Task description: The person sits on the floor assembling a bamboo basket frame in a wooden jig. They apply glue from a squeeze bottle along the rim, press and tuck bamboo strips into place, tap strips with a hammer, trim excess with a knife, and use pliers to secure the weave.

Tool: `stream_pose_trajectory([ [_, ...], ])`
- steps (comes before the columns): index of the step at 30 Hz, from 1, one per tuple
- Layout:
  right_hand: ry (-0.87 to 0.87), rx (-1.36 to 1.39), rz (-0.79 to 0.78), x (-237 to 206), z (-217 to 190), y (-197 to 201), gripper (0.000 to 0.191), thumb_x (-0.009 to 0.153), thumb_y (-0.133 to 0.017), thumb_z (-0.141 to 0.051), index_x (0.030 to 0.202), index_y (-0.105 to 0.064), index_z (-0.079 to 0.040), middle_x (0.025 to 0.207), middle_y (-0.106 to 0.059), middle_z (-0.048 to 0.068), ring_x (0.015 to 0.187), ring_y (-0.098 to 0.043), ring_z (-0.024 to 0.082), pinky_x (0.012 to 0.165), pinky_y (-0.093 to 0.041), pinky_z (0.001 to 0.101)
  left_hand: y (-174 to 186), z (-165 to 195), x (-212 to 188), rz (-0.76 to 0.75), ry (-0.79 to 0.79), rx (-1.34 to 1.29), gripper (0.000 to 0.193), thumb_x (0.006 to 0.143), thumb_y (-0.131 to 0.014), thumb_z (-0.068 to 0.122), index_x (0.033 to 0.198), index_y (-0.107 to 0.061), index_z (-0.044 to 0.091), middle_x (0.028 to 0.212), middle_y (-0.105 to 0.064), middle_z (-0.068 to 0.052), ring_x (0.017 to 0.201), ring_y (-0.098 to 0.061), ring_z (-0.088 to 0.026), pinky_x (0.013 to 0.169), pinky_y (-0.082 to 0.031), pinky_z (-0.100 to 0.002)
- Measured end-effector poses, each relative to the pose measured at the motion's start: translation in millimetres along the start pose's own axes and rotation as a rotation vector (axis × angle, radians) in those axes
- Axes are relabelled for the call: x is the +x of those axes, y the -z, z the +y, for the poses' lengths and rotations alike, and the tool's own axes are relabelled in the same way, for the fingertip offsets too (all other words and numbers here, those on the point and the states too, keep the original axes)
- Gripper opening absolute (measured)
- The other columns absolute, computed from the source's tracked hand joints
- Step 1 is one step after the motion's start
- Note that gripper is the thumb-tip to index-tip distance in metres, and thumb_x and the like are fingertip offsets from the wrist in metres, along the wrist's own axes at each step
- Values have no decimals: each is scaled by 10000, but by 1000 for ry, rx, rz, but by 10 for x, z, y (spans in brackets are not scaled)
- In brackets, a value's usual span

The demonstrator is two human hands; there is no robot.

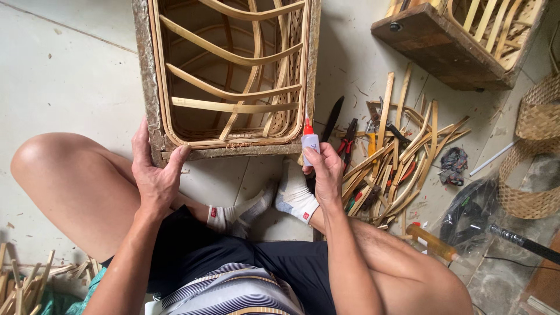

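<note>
Far left, near edge: heap of split bamboo offcuts (26, 280) on the floor (64, 87). Left hand (153, 169) clamped on the near left corner of the wooden mould frame (149, 87), fingers (178, 154) wrapped over the rim, apparently bracing it steady. Inside the frame, woven bamboo basket (233, 87), ribs bent to its shape. Right hand (324, 172) closed around a small glue bottle (310, 140), red nozzle up against the frame's near right corner. Further right: pliers (349, 135), loose bamboo strips (396, 157), second frame (461, 41), finished baskets (536, 140).
</note>
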State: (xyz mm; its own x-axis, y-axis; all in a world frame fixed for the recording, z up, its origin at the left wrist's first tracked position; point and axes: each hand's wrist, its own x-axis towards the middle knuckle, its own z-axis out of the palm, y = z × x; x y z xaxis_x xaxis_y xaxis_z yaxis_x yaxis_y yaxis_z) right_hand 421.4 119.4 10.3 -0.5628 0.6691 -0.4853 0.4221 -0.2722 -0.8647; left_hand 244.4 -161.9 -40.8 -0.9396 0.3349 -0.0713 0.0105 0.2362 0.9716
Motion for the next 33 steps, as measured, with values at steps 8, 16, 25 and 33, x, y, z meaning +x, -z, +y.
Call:
stream_pose_trajectory([
  [8,-46,-52,9,123,-9,24,309,904,-749,-342,924,-646,-51,724,-622,6,586,-541,61,540,-430,221,-4,21,8,1,13,-12,744,966,-780,49,1601,-396,4,1467,-507,-128,1361,-534,-219,1189,-442,-345],
  [16,71,-26,-7,0,-13,-13,287,934,-748,-306,979,-650,-40,813,-658,17,678,-596,75,633,-503,222,0,26,13,0,26,43,743,958,-774,49,1599,-402,8,1476,-511,-134,1362,-533,-223,1187,-434,-347],
  [25,119,-114,-45,803,-458,-209,315,921,-755,-325,956,-648,-30,799,-661,16,635,-595,60,559,-472,213,6,41,53,-6,24,23,765,915,-765,41,1575,-382,-12,1473,-492,-156,1364,-527,-236,1174,-429,-349],
  [33,49,-75,-38,938,-377,-144,325,907,-748,-366,917,-649,-58,734,-643,12,581,-578,53,529,-468,208,9,29,80,1,40,95,766,903,-775,76,1572,-406,7,1434,-524,-153,1323,-546,-241,1147,-448,-352],
])
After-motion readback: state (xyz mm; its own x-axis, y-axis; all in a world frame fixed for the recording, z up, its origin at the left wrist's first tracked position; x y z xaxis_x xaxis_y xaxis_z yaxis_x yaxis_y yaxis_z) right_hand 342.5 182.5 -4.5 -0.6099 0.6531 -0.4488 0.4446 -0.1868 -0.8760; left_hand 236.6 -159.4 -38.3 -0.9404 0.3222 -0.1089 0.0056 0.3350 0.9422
